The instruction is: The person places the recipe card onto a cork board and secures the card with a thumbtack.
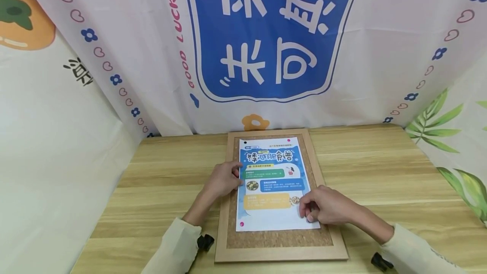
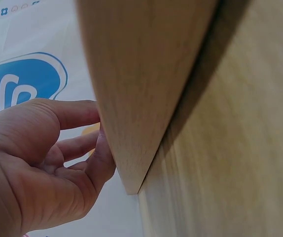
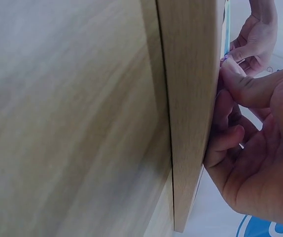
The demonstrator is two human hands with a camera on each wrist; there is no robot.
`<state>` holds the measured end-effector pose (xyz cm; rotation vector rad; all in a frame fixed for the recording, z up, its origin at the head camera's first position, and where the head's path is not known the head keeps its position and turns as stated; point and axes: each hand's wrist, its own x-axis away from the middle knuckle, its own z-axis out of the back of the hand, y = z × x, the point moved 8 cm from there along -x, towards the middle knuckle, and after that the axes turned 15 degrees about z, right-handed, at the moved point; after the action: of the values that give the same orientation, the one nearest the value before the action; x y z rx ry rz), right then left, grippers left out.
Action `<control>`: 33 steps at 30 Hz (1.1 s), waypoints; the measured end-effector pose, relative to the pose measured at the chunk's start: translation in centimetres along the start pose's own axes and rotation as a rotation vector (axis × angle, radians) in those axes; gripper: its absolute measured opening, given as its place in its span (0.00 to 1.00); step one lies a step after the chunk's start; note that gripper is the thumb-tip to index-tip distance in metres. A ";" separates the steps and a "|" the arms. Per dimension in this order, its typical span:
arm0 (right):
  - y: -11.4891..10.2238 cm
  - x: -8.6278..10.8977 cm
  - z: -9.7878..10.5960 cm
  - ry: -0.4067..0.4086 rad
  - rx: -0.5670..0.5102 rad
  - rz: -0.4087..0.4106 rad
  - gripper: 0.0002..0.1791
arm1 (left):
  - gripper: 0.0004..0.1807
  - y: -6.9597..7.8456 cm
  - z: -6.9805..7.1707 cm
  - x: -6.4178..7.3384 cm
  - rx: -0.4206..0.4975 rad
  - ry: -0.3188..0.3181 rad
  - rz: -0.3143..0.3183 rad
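Observation:
A printed blue and white poster (image 1: 272,219) lies on a wood-framed cork board (image 1: 281,239). A black push pin (image 1: 245,142) sits at its upper left corner, a pink pin (image 1: 288,140) at the upper right, another pink pin (image 1: 242,224) at the lower left. My left hand (image 1: 227,177) rests its fingertips on the poster's left edge. Near the lower right corner, my right hand (image 1: 327,205) has curled fingers. In the right wrist view, a small purple push pin (image 3: 226,58) shows at its thumb tip, mostly hidden by the fingers.
The board lies on a wood-grain table (image 1: 388,172), its top edge close to a printed cloth backdrop (image 1: 152,75). Its wooden frame (image 2: 136,74) stands raised above the tabletop. Black wrist mounts (image 1: 205,242) sit at both sleeves.

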<state>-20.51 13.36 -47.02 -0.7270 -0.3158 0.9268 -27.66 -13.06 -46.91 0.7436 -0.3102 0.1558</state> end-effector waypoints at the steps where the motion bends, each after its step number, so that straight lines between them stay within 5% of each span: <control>1: 0.0 0.0 0.0 0.001 0.003 0.001 0.19 | 0.30 0.0 0.0 0.0 0.001 -0.001 0.000; 12: -0.1 -0.1 -0.1 0.011 0.085 -0.001 0.20 | 0.30 -0.1 0.1 -0.1 0.000 0.000 0.000; 33: 0.1 0.2 -0.1 -0.004 0.033 0.055 0.16 | 0.30 -0.3 0.0 -0.1 0.007 -0.010 0.010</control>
<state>-20.41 13.50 -47.12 -0.7067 -0.2851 0.9836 -27.66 -13.23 -47.12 0.7501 -0.3233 0.1629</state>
